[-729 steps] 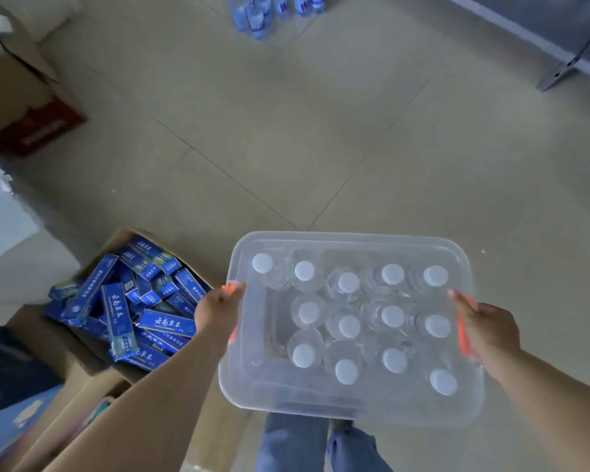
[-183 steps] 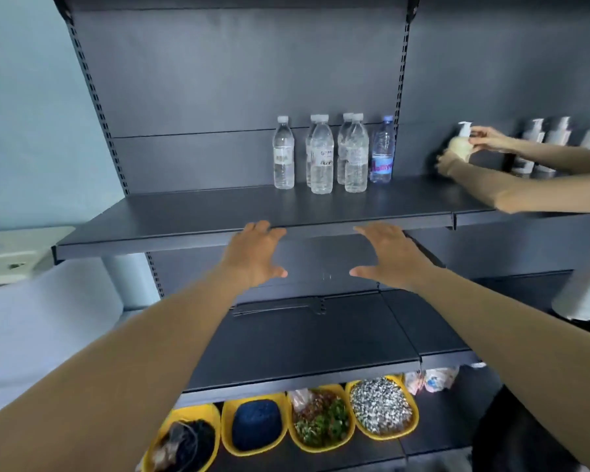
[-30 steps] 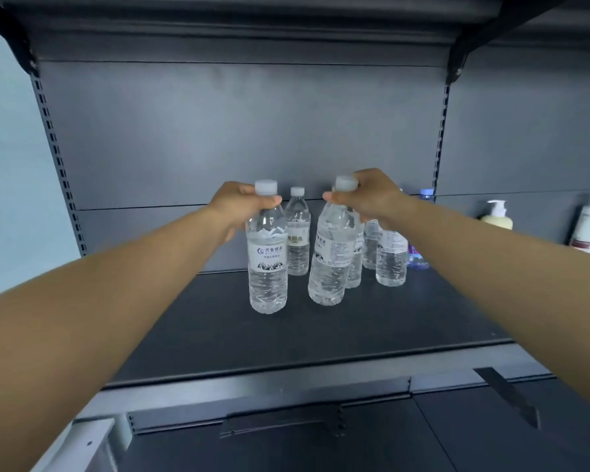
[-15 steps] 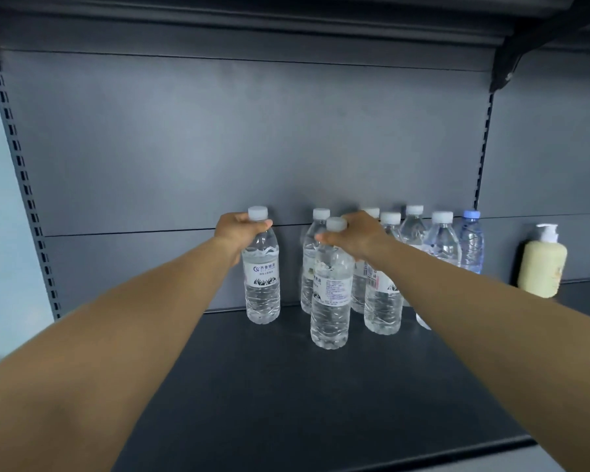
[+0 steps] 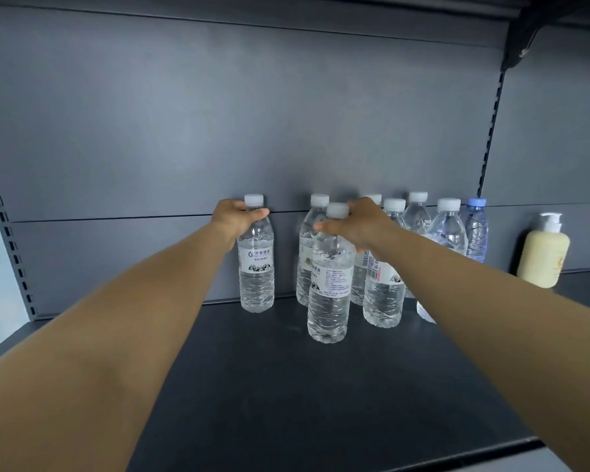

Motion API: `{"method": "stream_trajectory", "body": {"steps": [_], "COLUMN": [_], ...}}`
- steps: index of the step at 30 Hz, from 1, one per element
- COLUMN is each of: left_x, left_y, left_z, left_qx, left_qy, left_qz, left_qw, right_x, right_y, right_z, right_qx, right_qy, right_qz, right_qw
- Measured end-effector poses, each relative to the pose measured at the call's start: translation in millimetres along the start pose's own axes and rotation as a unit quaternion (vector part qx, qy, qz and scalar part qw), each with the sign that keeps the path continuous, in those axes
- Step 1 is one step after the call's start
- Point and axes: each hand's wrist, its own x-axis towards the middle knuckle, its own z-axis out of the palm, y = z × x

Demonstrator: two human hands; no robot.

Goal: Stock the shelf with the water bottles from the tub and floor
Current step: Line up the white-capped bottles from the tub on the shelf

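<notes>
On the dark shelf (image 5: 321, 396), near the back panel, your left hand (image 5: 234, 221) is closed around the neck of the leftmost water bottle (image 5: 257, 267). The fingers wrap just under its white cap, and the bottle stands upright on the shelf, a little apart from the others. To the right of it, your right hand (image 5: 361, 226) grips the shoulder of the front bottle (image 5: 329, 287), with the thumb on the near side just below the cap. This bottle also stands upright, in front of the group of bottles (image 5: 406, 250) at the back. That group stands close together, partly hidden behind your right arm, and the last one has a blue cap. Further right, apart from them, stands a cream pump bottle (image 5: 544, 257).
</notes>
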Motion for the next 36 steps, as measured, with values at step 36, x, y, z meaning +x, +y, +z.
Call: {"method": "stream_trajectory", "body": {"steps": [36], "left_x": [-316.8], "left_y": [87.6], "left_z": [-51.3], "left_qx": [0.614], "left_qy": [-0.067], "left_qz": [0.121], "left_qw": [0.777], "right_x": [-243.5], "right_y": [13.9], "right_z": [-124.7], "right_qx": [-0.298], "right_qy": [-0.008], "right_qz": [-0.194], "right_qw": [0.934]}}
